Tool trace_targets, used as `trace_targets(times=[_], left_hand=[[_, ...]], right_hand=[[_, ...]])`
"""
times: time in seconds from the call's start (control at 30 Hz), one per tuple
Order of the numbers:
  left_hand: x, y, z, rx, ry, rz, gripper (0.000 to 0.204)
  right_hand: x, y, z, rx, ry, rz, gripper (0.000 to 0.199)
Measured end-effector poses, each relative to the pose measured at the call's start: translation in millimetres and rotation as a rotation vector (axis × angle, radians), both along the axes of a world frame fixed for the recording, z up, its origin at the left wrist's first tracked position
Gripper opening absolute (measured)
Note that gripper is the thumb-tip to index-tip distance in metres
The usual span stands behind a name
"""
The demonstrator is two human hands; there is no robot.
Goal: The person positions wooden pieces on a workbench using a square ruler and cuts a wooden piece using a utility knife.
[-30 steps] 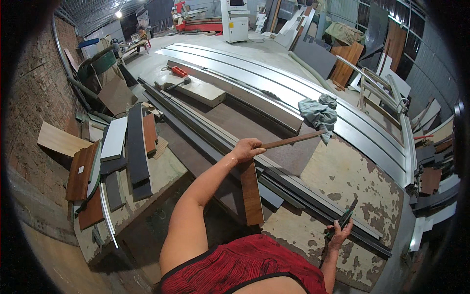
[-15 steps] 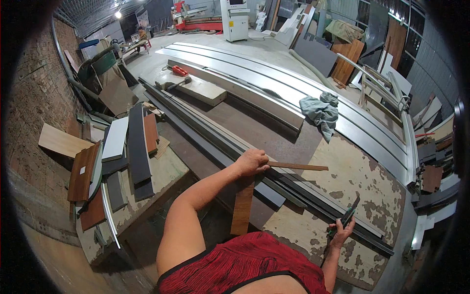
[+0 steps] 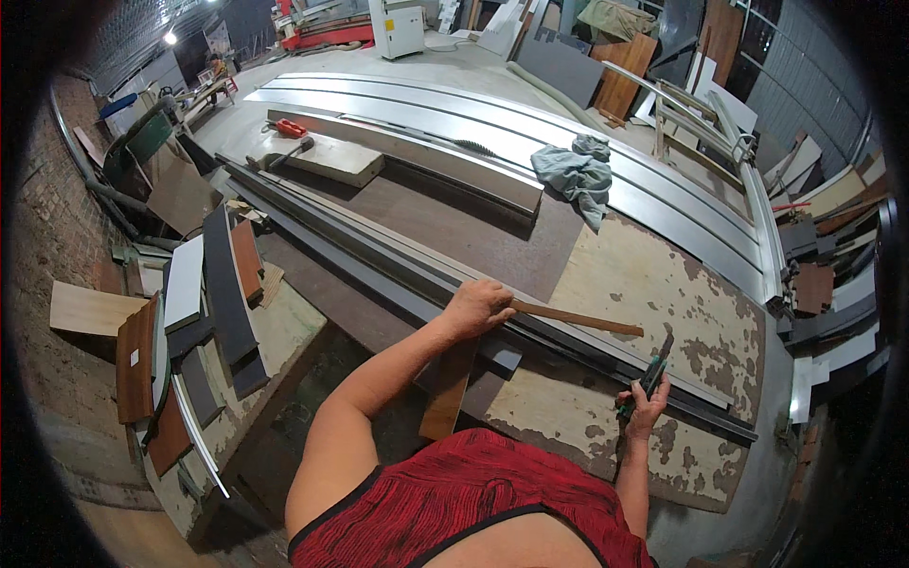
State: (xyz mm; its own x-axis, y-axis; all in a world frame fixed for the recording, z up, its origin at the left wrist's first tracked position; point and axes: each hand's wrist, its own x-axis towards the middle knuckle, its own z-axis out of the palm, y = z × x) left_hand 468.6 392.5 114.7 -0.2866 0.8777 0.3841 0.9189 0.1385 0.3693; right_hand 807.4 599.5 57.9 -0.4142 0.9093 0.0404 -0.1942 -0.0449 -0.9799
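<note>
Closed round a brown wood-look strip (image 3: 578,317), my left hand (image 3: 478,308) is above the long dark bars (image 3: 379,256) on the table. One length of the strip reaches out to the right; a wider brown length (image 3: 445,393) hangs below the hand toward my body. Whether both are one folded piece I cannot tell. At the right, my right hand (image 3: 646,405) grips a dark knife (image 3: 653,374) with teal parts on its handle. Its tip points up and away, just short of the strip's far end and apart from it.
On the peeling worktable (image 3: 625,275) lie a grey-green cloth (image 3: 575,180), a long pale beam (image 3: 454,166) and a thick block (image 3: 331,156) with a red-handled tool (image 3: 289,127). Cut boards (image 3: 230,289) crowd a bench at left. A slotted metal bed (image 3: 417,99) stretches beyond.
The view has shifted, so the table and its things appear farther left and up. Against the table, both hands have moved slightly right, and the knife tip stands closer to the strip's end.
</note>
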Motion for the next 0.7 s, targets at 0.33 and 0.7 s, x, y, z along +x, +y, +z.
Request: trace_targets(times=[0.33,0.7], left_hand=[[20.0,42.9,-18.9,0.101,0.033,0.047,0.023],[6.7,56.3,-16.2,-0.043,-0.008,0.216,0.028]], right_hand=[[-0.1,0.7,2.9,0.028,0.003,0.034,0.055],[1.9,6.6,-3.2,0.025,-0.004,0.042,0.059]])
